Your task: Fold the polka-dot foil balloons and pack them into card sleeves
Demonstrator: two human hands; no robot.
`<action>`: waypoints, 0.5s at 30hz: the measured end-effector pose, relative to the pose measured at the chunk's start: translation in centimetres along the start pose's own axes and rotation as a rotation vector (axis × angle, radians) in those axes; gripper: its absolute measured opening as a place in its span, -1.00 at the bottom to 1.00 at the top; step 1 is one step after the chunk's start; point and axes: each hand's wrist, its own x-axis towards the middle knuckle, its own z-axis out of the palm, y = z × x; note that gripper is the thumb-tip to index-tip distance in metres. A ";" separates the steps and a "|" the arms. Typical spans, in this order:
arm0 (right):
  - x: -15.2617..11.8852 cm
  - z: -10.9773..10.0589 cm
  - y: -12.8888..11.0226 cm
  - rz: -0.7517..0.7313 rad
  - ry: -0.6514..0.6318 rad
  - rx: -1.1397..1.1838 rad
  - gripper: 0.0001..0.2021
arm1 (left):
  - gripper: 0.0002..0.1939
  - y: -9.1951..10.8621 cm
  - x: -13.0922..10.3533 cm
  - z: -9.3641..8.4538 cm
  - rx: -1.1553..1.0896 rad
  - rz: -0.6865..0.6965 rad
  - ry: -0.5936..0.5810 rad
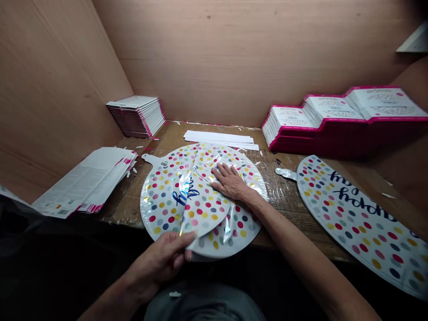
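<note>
A round white foil balloon (157,183) with coloured dots lies flat on the brown work surface, its tail pointing to the back left. One dotted layer with blue lettering (203,209) is folded over on top of it. My left hand (172,254) pinches the near edge of that folded layer between thumb and fingers. Spread flat, my right hand (230,182) rests on the fold's upper right part, its fingers apart and pointing left.
Folded half over, another dotted balloon (354,223) lies at the right. Stepped stacks of pink-edged packets (344,111) stand behind it. White strips (220,139) lie at the back centre. At the left are a stack of cards (137,116) and a printed pile (87,178).
</note>
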 end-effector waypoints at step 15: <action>-16.4 0.7 -5.7 -0.149 0.709 0.224 -0.34 | -0.29 8.3 1.8 -2.8 0.806 0.557 0.612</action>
